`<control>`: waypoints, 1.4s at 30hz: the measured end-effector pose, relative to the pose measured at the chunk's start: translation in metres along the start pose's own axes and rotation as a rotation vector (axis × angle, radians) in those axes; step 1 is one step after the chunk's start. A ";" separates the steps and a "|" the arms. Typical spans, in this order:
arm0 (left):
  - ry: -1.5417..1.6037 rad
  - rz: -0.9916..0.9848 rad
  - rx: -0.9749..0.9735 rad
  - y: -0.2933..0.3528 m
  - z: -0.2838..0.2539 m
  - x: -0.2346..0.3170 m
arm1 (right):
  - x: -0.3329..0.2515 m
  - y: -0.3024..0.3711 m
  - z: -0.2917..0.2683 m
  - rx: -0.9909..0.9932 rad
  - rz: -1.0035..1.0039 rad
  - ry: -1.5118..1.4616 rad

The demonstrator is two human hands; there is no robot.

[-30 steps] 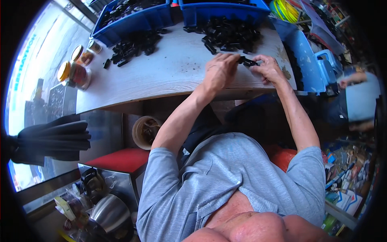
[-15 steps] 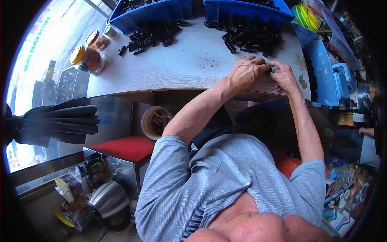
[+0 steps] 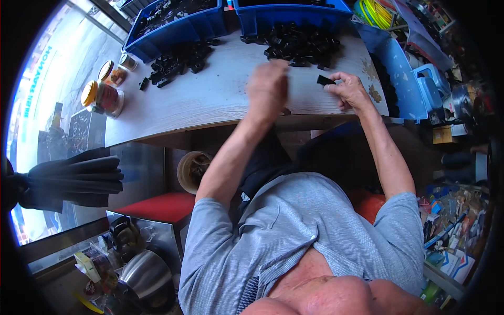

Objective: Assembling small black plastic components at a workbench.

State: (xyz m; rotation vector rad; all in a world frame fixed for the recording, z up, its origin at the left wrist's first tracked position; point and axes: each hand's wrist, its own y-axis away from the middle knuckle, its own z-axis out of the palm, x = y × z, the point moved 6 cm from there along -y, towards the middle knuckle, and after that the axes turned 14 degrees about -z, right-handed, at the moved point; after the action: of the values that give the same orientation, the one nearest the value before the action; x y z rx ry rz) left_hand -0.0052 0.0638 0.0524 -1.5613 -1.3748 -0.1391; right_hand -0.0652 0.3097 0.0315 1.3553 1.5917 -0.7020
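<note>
Over the right part of the white worktable, my right hand pinches a small black rectangular plastic part between thumb and fingers. My left hand is apart from it, above the table and smeared by motion, so its fingers cannot be read. Just beyond my hands lies a heap of black plastic parts. A second, looser heap of black parts spreads farther left.
Two blue bins holding black parts stand along the far edge. Several lidded jars sit at the table's left. A light blue tub adjoins the right edge. Below the table is a round bucket; a steel kettle stands lower left.
Both hands were together at the table's front right. My left hand has moved away to the left, while my right hand keeps the black part. The whole view has shifted slightly.
</note>
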 end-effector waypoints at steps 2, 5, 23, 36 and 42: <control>-0.293 -0.053 0.211 -0.013 -0.053 -0.047 | -0.005 0.008 -0.009 0.080 0.015 -0.076; -0.609 -0.360 0.311 -0.027 -0.106 -0.114 | 0.021 0.005 -0.041 0.190 0.034 -0.218; -0.565 -0.248 0.052 -0.031 -0.087 -0.132 | 0.009 -0.045 -0.020 0.329 0.198 -0.172; -0.334 -0.356 -0.086 -0.024 -0.064 -0.104 | 0.015 -0.044 -0.018 0.286 0.136 -0.337; -0.384 -0.271 -0.033 -0.013 -0.055 -0.082 | 0.014 -0.024 -0.013 0.280 0.037 -0.445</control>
State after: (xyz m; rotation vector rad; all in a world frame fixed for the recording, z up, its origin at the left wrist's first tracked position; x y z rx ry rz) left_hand -0.0163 -0.0334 0.0336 -1.4714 -1.8925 -0.0258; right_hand -0.0913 0.3219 0.0215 1.3050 1.1411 -1.1480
